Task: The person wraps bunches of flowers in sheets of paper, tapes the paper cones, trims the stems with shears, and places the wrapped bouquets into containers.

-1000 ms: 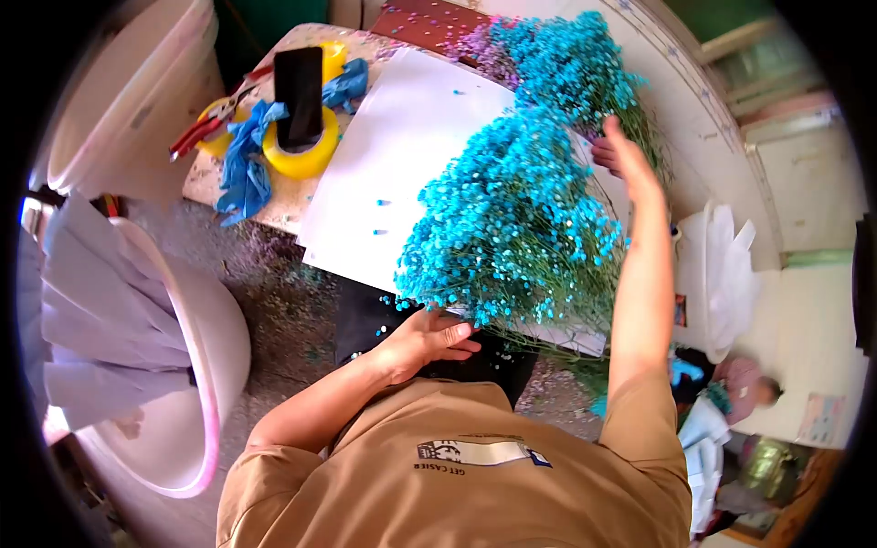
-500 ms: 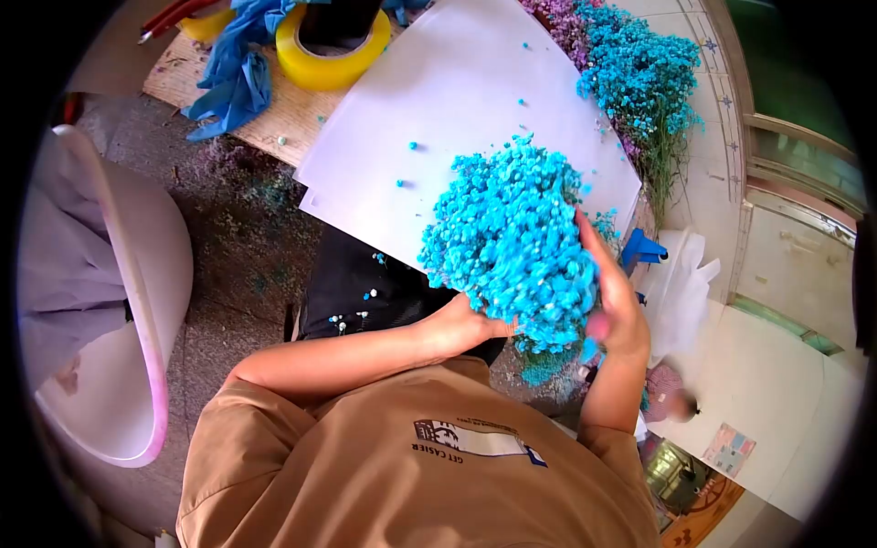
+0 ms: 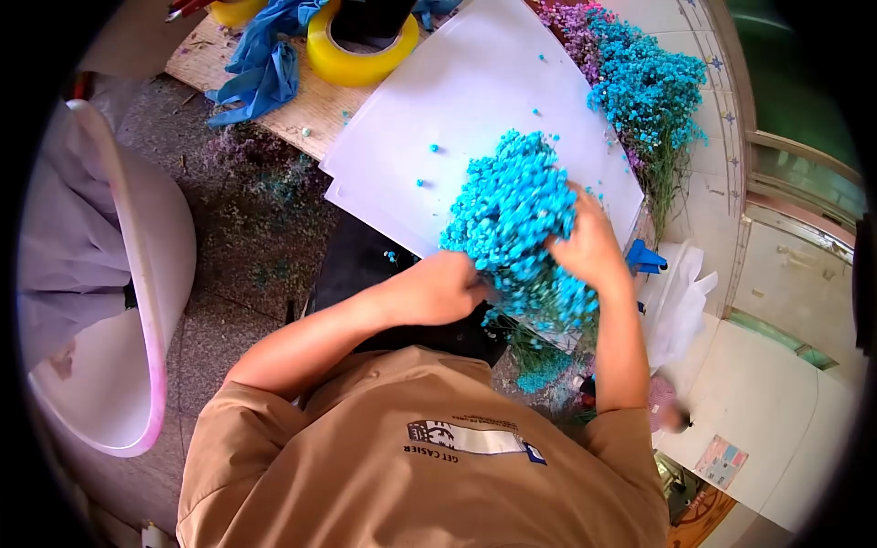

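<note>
A full bunch of bright blue baby's breath (image 3: pixel 512 210) is in front of me, partly over a large white paper sheet (image 3: pixel 402 137). My left hand (image 3: pixel 438 288) is closed in a fist at the lower left of the bunch, around its stems, which the fingers mostly hide. On the right side of the flower heads, my right hand (image 3: pixel 589 239) is curled, its fingertips sunk among the blossoms. Motion smears the flowers and fingers a little. A few loose blue blossoms (image 3: pixel 435 148) lie scattered on the paper.
On the wooden board (image 3: pixel 292 128) are a roll of yellow tape (image 3: pixel 356 64) and crumpled blue gloves (image 3: pixel 260 82). More blue flowers (image 3: pixel 649 82) and purple ones (image 3: pixel 571 32) lie at the paper's right edge. A white tub (image 3: pixel 178 237) stands left; plant debris (image 3: pixel 265 183) covers the floor.
My right hand has moved from cupping the bunch's lower right side up into its blossoms. The left fist has shifted slightly up and left, and the bunch is turned and looks narrower.
</note>
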Demonstrator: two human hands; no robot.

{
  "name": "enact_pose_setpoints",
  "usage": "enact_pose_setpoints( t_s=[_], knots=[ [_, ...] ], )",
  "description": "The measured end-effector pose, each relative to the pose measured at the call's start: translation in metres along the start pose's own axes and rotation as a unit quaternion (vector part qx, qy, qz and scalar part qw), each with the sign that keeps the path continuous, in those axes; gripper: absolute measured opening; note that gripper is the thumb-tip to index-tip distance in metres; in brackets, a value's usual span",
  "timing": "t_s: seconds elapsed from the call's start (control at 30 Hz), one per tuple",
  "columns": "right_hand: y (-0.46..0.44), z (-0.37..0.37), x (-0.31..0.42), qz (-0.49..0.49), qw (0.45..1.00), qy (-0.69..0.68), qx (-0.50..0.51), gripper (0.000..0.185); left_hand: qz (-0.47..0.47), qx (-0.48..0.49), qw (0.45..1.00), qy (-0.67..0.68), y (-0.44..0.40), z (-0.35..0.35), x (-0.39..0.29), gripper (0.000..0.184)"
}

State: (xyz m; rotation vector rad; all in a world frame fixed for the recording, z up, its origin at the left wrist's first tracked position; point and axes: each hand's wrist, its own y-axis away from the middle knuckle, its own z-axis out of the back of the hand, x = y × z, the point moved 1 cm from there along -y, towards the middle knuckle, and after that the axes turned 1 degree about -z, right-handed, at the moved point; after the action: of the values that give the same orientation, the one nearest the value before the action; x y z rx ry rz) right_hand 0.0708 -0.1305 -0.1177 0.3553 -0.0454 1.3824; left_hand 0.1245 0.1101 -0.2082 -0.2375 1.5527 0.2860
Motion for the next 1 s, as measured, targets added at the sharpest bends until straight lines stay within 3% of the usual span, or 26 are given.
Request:
enact_pose_setpoints(
  t_s=[0.07,0.13,0.27,0.3,0.37,0.4,0.47,0.53,0.6,0.73,0.8,0.87,0.97,1.0],
  knots=[
    [0.028,0.007,0.032,-0.045,0.998,0.012,0.039,0.085,0.161,0.08,0.969,0.171,-0.005,0.003,-0.002,0.024],
    [0.048,0.009,0.037,0.074,0.994,0.054,0.057,0.107,0.204,0.148,0.956,0.15,-0.011,0.001,0.009,0.034],
    [0.055,-0.001,0.07,0.073,0.994,0.054,0.053,0.116,0.155,0.123,0.971,0.131,-0.01,-0.008,0.03,0.039],
    [0.05,-0.017,0.066,0.065,0.995,0.078,-0.011,0.119,0.087,0.059,0.992,0.066,-0.01,-0.01,0.031,0.025],
    [0.04,-0.037,0.048,0.054,0.987,0.118,-0.095,0.126,-0.004,-0.018,0.999,-0.026,-0.009,-0.005,0.031,0.022],
    [0.038,-0.037,0.047,0.058,0.987,0.115,-0.098,0.126,-0.022,-0.03,0.998,-0.052,-0.007,0.002,0.029,0.022],
    [0.037,-0.035,0.045,0.037,0.99,0.094,-0.095,0.125,0.12,0.102,0.987,0.036,0.007,0.041,-0.016,0.022],
    [0.037,-0.034,0.046,0.029,0.99,0.087,-0.105,0.124,0.155,0.029,0.986,0.057,0.015,0.056,-0.015,0.018],
    [0.037,-0.035,0.047,0.024,0.991,0.095,-0.097,0.123,0.046,-0.168,0.985,0.003,0.012,0.061,-0.01,0.019],
    [0.036,-0.038,0.05,0.033,0.988,0.107,-0.111,0.123,0.04,-0.209,0.977,0.03,-0.008,0.066,-0.011,0.02],
    [0.037,-0.038,0.05,0.04,0.987,0.105,-0.117,0.124,0.045,-0.138,0.989,0.018,-0.018,0.062,-0.001,0.02],
    [0.038,-0.038,0.048,0.042,0.986,0.105,-0.122,0.125,0.036,-0.13,0.99,0.042,-0.02,0.058,0.008,0.019],
    [0.04,-0.038,0.048,0.027,0.989,0.098,-0.108,0.126,0.022,-0.167,0.983,0.072,-0.017,0.052,0.013,0.014],
    [0.039,-0.037,0.049,0.027,0.989,0.098,-0.11,0.126,0.025,-0.196,0.97,0.143,-0.014,0.051,0.015,0.013]
  ],
)
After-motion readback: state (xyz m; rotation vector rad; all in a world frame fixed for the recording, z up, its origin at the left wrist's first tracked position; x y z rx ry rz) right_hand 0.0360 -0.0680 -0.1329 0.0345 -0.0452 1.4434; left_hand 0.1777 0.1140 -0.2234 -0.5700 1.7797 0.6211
